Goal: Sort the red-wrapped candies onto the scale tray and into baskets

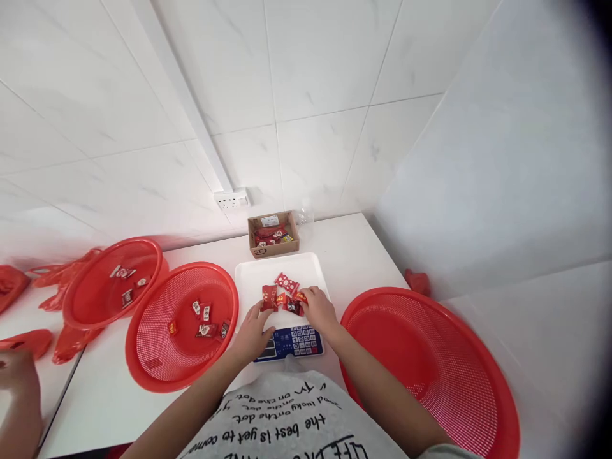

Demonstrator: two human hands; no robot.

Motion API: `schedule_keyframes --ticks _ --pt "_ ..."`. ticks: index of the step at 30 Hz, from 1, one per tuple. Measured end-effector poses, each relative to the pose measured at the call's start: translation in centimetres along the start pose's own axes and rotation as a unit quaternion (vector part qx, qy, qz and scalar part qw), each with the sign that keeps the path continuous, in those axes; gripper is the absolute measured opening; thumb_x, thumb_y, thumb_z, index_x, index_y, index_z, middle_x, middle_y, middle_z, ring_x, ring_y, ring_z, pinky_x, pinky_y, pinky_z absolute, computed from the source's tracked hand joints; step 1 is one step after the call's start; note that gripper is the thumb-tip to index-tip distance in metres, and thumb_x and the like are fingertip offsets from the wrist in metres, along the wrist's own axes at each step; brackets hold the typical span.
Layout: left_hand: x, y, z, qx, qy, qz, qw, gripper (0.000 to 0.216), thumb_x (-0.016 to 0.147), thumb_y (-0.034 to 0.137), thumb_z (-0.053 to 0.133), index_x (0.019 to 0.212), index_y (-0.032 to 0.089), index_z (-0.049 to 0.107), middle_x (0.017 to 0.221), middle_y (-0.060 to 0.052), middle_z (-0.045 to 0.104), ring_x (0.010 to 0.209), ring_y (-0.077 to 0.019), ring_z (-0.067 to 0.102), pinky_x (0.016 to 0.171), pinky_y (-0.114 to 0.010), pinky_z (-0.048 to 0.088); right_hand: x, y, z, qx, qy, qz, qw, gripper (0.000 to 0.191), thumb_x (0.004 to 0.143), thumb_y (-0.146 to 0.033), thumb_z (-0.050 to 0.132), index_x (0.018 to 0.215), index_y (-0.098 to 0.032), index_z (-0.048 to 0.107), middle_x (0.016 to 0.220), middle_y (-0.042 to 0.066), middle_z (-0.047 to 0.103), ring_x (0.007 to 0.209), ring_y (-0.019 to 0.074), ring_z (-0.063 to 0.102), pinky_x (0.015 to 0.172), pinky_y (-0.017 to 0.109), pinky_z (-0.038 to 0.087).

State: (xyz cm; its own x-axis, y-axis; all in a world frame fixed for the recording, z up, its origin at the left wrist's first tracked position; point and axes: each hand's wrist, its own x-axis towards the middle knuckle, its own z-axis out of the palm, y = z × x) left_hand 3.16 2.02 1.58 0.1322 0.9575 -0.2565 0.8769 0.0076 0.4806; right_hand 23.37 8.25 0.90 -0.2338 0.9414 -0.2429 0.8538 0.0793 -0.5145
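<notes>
A white scale tray [258, 275] sits over a blue keypad [295, 343]. Several red snack packets [285, 282] lie bunched on the tray's near half. My left hand [252, 333] reaches in from the left, its fingertips on a red packet [269, 297] with the fingers pinched toward it. My right hand [318, 310] comes from the right and is curled on a small packet with an orange end [299, 297]. Both hands rest on the near edge of the tray, above the keypad.
A red mesh basket [143, 357] with several packets stands left of the scale, a red basin [81, 306] farther left. A large red mesh basket [478, 408] is at the right. A cardboard box [273, 250] of packets sits behind. Another person's hand [16, 376] shows at far left.
</notes>
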Motion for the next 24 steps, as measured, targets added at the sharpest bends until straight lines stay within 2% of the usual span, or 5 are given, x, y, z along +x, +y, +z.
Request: schedule_keyframes --ticks 5,10,17,20,24 --pt "0.2 1.1 -0.2 0.003 -0.014 0.0 1.0 0.042 0.082 0.018 0.053 0.124 0.019 0.056 0.147 -0.014 0.036 0.137 -0.029 0.034 0.111 -0.048 0.033 1.0 0.2 -0.4 -0.004 0.001 -0.002 1.0 0.028 0.089 -0.021 0.047 0.114 -0.021 0.06 0.113 0.008 0.059 0.105 0.0213 0.054 0.079 0.027 0.041" --pt "-0.5 1.6 -0.5 0.011 -0.015 -0.012 1.0 0.041 0.082 0.018 0.055 0.123 0.019 0.057 0.146 -0.016 0.037 0.136 -0.0309 0.035 0.11 -0.049 0.034 2.6 -0.6 -0.4 -0.012 0.059 -0.042 0.997 0.035 0.087 -0.022 0.048 0.121 -0.02 0.059 0.123 0.01 0.057 0.112 0.0247 0.05 0.091 0.034 0.04" --pt "-1.8 2.1 -0.8 0.024 -0.024 -0.011 0.999 0.038 0.083 0.018 0.054 0.121 0.019 0.057 0.146 -0.015 0.039 0.136 -0.0295 0.035 0.109 -0.048 0.034 4.9 -2.1 1.0 -0.052 0.052 -0.117 0.99 0.058 0.085 -0.02 0.052 0.141 -0.023 0.038 0.15 0.008 0.036 0.135 0.0282 0.029 0.1 0.044 0.033" --pt "-2.3 2.4 -1.2 0.029 -0.037 -0.01 0.999 0.038 0.083 0.017 0.054 0.121 0.018 0.058 0.147 -0.016 0.038 0.137 -0.0296 0.034 0.11 -0.046 0.034 5.6 -2.4 1.3 -0.066 0.029 -0.136 0.988 0.049 0.087 -0.019 0.05 0.135 -0.022 0.045 0.144 0.008 0.045 0.135 0.0284 0.029 0.102 0.044 0.029" --pt "-2.9 2.5 -1.5 0.023 -0.04 -0.004 0.999 0.038 0.083 0.017 0.055 0.121 0.019 0.058 0.147 -0.015 0.039 0.137 -0.0295 0.034 0.109 -0.048 0.034 5.6 -2.1 1.2 -0.076 0.032 -0.129 0.988 0.029 0.091 -0.017 0.043 0.113 -0.018 0.061 0.118 0.01 0.063 0.116 0.0252 0.048 0.096 0.039 0.032"
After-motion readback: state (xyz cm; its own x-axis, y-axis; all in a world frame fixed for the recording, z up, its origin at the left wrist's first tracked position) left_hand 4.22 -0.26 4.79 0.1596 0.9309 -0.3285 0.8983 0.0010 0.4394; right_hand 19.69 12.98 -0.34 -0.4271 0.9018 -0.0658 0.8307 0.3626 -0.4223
